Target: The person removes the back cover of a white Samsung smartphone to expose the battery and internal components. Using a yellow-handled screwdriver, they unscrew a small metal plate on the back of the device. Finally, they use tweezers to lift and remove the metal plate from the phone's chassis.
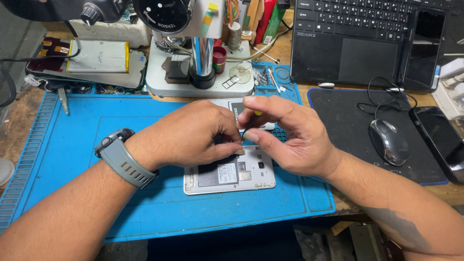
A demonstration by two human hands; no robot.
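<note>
At the centre of the blue work mat (72, 145) an opened white phone (229, 176) is laid face down with its back cover off, its inner label and camera exposed; the left hand (186, 137) is curled over the phone's upper edge, thumb and forefinger pinched together on what seems a small card or tab, too small to be told for certain; a grey wristwatch (121, 157) is worn on that wrist; the right hand (285, 137) is set at three o'clock of the left, almost touching it, its thumb and forefinger closed on a thin dark tool (249, 129) whose tip is pointed down at the phone's top edge; at twelve o'clock a microscope stand (203, 72) is seen; at two o'clock a black laptop (357, 43) is placed; at three o'clock a mouse (389, 140) is rested on a dark pad (338, 125); a second dark phone (442, 142) is laid beside it.
</note>
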